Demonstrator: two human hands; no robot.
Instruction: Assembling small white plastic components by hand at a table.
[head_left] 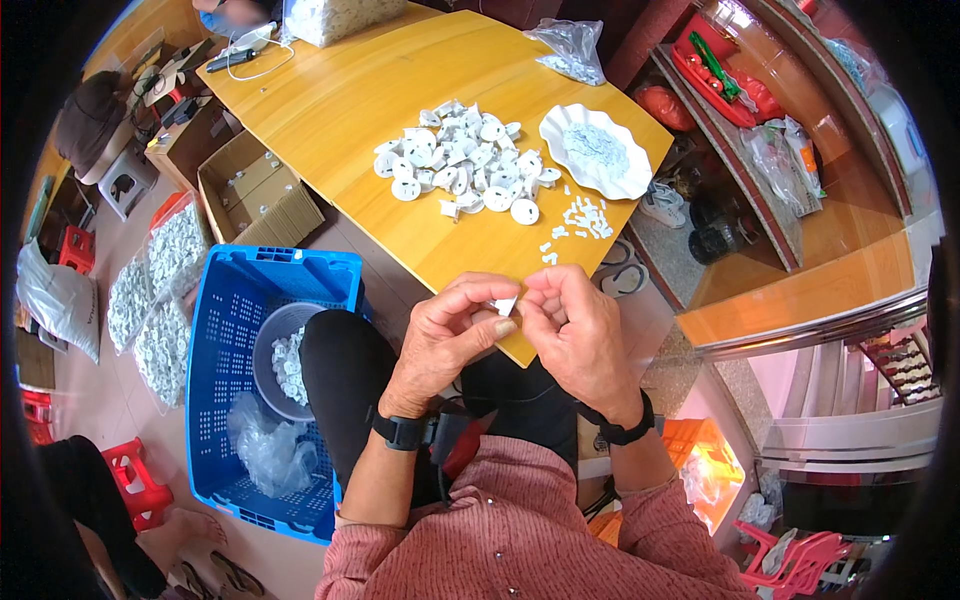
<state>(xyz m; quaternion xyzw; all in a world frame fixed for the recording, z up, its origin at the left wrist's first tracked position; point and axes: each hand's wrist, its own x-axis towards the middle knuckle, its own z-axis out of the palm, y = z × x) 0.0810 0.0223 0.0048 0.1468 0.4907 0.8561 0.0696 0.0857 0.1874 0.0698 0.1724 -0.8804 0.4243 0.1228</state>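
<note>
Over the near corner of the yellow wooden table (340, 120), my left hand (440, 335) grips a small white plastic part (505, 306) between thumb and fingers. Right beside it, my right hand (590, 345) is closed in a pinch; whatever sits between its fingertips is hidden. Beyond my hands spreads a heap of white plastic parts (470, 160), several with round faces. Small white pegs (586, 218) lie loose to the right of the heap. Behind them stands a white scalloped dish (630, 188) holding many tiny pale pieces (597, 150).
A blue crate (215, 400) at my left holds a bowl (264, 355) of white parts and a clear plastic bag (265, 450). Filled bags (160, 340) and a cardboard box (270, 215) stand farther left. Shelves (730, 160) rise at the right. Another person's leg (100, 510) shows lower left.
</note>
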